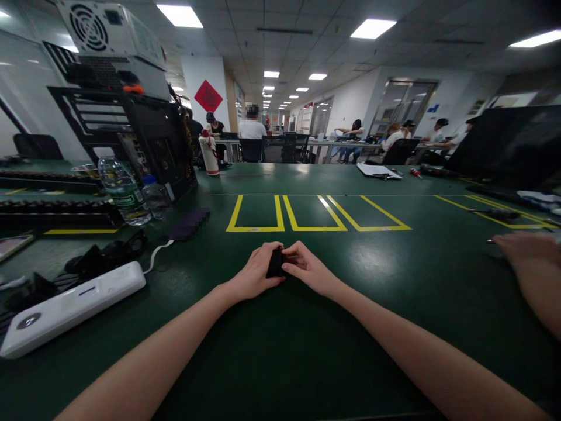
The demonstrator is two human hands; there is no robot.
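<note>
A small black block-like object (275, 263) is between my hands, just above or on the green table (280, 351); its exact kind does not show. My left hand (258, 269) is closed around its left side, with the thumb along the near edge. From the right, my right hand (305, 268) meets it with thumb and fingertips bent in a pinch at its right edge. What lies between those right fingertips, beyond the black object's edge, is too small to make out. Yellow tape outlines (254, 229) lie on the table just beyond my hands.
At left are a white power strip (74, 307), black cables (105, 257), a water bottle (123, 187) and an opened computer case (158, 140). Another person's hand (530, 263) rests at the right edge near a screwdriver-like tool (497, 214). A clipboard (377, 171) lies farther back.
</note>
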